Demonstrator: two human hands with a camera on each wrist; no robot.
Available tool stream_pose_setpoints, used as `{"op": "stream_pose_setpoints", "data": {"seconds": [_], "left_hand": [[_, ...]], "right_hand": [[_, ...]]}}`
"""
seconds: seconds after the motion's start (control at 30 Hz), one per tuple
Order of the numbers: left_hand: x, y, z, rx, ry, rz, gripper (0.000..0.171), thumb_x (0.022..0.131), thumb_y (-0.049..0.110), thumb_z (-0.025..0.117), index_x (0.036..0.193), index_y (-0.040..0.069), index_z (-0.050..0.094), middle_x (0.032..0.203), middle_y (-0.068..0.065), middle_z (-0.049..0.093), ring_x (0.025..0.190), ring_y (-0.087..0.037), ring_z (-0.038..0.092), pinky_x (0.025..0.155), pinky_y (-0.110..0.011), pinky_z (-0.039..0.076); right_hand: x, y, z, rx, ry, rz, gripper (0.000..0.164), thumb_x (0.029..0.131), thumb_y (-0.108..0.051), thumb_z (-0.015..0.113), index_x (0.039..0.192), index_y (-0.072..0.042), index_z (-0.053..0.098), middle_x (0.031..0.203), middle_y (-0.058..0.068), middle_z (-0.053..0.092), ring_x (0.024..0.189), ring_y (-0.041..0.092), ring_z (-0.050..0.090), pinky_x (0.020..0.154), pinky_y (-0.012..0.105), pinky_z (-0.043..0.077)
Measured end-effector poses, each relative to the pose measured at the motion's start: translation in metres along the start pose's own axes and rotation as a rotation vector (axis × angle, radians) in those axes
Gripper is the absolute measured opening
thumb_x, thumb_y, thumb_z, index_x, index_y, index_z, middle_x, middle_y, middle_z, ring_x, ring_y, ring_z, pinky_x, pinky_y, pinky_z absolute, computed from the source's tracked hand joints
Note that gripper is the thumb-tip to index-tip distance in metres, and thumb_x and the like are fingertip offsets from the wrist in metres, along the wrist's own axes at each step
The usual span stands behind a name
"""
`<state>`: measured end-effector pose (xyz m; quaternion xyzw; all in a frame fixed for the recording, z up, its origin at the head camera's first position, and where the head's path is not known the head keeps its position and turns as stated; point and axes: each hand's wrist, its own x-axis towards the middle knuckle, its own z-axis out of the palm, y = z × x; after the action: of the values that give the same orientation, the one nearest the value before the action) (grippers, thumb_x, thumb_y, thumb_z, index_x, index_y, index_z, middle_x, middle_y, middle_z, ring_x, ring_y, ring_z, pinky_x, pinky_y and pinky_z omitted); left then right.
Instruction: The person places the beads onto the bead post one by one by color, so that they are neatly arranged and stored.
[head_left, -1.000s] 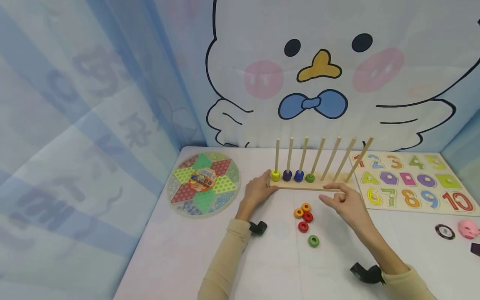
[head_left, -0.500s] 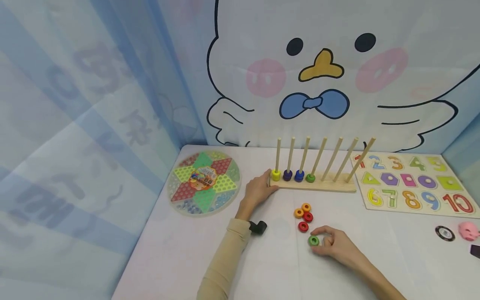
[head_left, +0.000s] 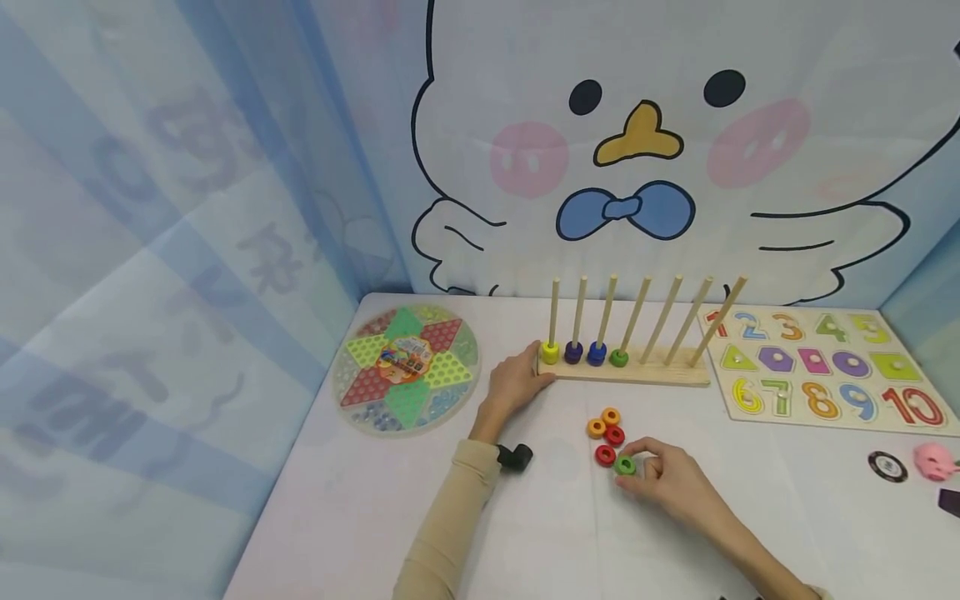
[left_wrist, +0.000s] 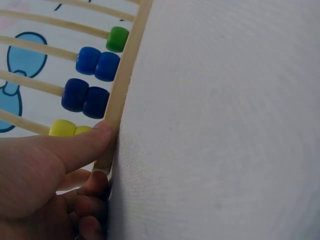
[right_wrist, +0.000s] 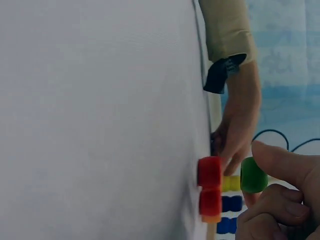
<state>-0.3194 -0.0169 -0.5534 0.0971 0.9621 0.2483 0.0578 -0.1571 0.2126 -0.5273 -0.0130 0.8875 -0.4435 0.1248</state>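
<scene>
My left hand point(head_left: 513, 387) grips the left end of a wooden peg stand point(head_left: 645, 374), thumb along its front edge in the left wrist view. Several upright pegs rise from its base. Yellow beads point(head_left: 551, 353), purple beads point(head_left: 573, 353), blue beads point(head_left: 597, 355) and one green bead point(left_wrist: 117, 39) sit on the four left pegs, the others bare. My right hand point(head_left: 671, 483) pinches a loose green bead point(head_left: 626, 465) between thumb and forefinger. The right wrist view shows that bead point(right_wrist: 254, 175) raised off the table. Beside it lie two red beads point(head_left: 605, 456) and two orange beads point(head_left: 596, 428).
A round star-patterned game board point(head_left: 406, 369) lies at left. To the right is a number and shape puzzle board point(head_left: 836, 367), its corner close to the stand. A black-and-white disc point(head_left: 888, 467) and a pink pig toy point(head_left: 935, 461) lie near the right edge.
My right hand came back from the stand's right side to the loose green bead, took hold of it and lifted it. My left hand keeps its grip on the stand.
</scene>
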Motion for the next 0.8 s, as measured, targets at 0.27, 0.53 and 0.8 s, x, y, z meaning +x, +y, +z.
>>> {"op": "stream_pose_setpoints", "data": {"seconds": [0.27, 0.53, 0.8], "left_hand": [[0.000, -0.002, 0.001, -0.006, -0.007, -0.001, 0.074, 0.086, 0.051, 0.064, 0.147, 0.018, 0.037, 0.068, 0.001, 0.056, 0.062, -0.012, 0.047, 0.061, -0.029, 0.040], [0.001, -0.001, 0.000, -0.008, 0.003, 0.009, 0.073, 0.087, 0.050, 0.064, 0.146, 0.018, 0.038, 0.084, -0.003, 0.064, 0.065, -0.013, 0.050, 0.063, -0.031, 0.043], [0.001, -0.001, -0.001, -0.014, 0.000, -0.002, 0.073, 0.087, 0.049, 0.065, 0.147, 0.018, 0.038, 0.087, -0.003, 0.065, 0.068, -0.015, 0.052, 0.070, -0.034, 0.046]], "right_hand": [[0.019, -0.043, -0.034, -0.052, 0.089, -0.117, 0.045, 0.080, -0.032, 0.076, 0.114, -0.006, 0.060, 0.054, -0.003, 0.039, 0.046, 0.009, 0.033, 0.042, 0.025, 0.027], [0.044, -0.086, -0.086, -0.046, 0.263, -0.256, 0.049, 0.086, -0.035, 0.071, 0.120, -0.003, 0.057, 0.055, 0.002, 0.043, 0.045, 0.013, 0.035, 0.041, 0.027, 0.029], [0.078, -0.118, -0.132, -0.025, 0.437, -0.272, 0.054, 0.085, -0.043, 0.069, 0.125, -0.010, 0.056, 0.056, 0.006, 0.042, 0.049, 0.017, 0.035, 0.058, 0.032, 0.037]]}}
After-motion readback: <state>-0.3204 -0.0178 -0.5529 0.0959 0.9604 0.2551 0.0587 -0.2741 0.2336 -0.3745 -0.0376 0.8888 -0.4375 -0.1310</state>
